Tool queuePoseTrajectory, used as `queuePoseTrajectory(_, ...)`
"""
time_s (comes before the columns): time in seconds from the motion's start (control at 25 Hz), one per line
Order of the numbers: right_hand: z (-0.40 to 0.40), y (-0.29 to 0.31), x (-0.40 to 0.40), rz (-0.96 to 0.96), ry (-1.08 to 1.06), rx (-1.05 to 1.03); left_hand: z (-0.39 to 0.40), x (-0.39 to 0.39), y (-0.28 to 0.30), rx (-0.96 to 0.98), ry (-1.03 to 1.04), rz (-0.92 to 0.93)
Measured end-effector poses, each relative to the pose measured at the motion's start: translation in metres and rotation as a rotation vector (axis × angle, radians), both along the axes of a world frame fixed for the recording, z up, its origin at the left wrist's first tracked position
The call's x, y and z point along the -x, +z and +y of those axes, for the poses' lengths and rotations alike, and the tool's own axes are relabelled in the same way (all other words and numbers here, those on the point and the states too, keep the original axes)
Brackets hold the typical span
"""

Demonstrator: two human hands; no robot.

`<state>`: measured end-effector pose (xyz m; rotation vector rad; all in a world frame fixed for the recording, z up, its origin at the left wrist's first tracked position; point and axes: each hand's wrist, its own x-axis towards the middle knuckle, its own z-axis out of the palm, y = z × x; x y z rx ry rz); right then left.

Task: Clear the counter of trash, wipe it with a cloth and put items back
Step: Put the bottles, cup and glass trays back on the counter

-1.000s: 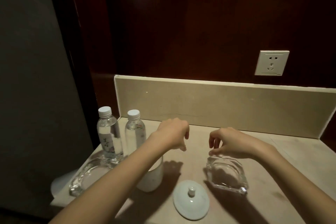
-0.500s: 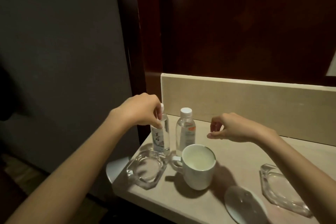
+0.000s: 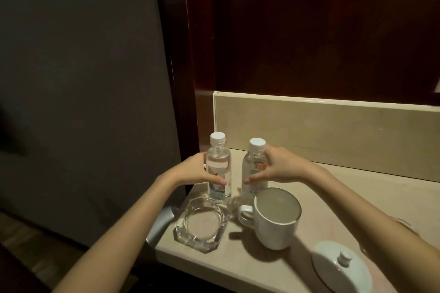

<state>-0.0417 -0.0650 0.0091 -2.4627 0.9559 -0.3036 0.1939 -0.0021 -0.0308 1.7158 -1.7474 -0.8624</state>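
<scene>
Two clear water bottles with white caps stand upright at the back left corner of the beige counter (image 3: 357, 197). My left hand (image 3: 192, 170) grips the left bottle (image 3: 217, 164) around its middle, thumb across the label. My right hand (image 3: 278, 166) grips the right bottle (image 3: 254, 164) from its right side, thumb low across the front. In front of them sit a glass ashtray (image 3: 202, 222) and a white mug (image 3: 273, 217) with its handle to the left. A white lid (image 3: 340, 266) with a knob lies at the front right.
A beige backsplash (image 3: 333, 123) runs behind the counter below dark red wood panelling. The counter's left edge drops off beside a grey wall (image 3: 83, 78). A pale rounded object (image 3: 159, 223) shows below that edge. My right forearm hides most of a second glass piece.
Both hands have dropped from hovering above the counter and closed around the two bottles. The view has swung left and nearer; the second ashtray is now mostly hidden.
</scene>
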Motion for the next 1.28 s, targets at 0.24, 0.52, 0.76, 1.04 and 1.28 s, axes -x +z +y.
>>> queuePoseTrajectory(0.24,0.001,-0.009,-0.002,-0.137,-0.022,-0.020,-0.007,-0.001,-0.013,0.093,0.011,0.117)
queuePoseTrajectory(0.52,-0.004,0.018,0.034,-0.255,-0.140,0.043,-0.019,0.019,0.018,0.171,0.083,0.115)
queuePoseTrajectory(0.76,-0.019,0.047,0.133,-0.287,-0.373,0.083,-0.054,0.105,0.072,0.209,-0.042,0.119)
queuePoseTrajectory(1.04,-0.034,0.051,0.277,-0.286,-0.549,0.059,-0.123,0.272,0.075,0.219,-0.140,0.135)
queuePoseTrajectory(1.28,-0.068,0.045,0.411,-0.271,-0.730,0.078,-0.172,0.422,0.031,0.117,-0.146,0.222)
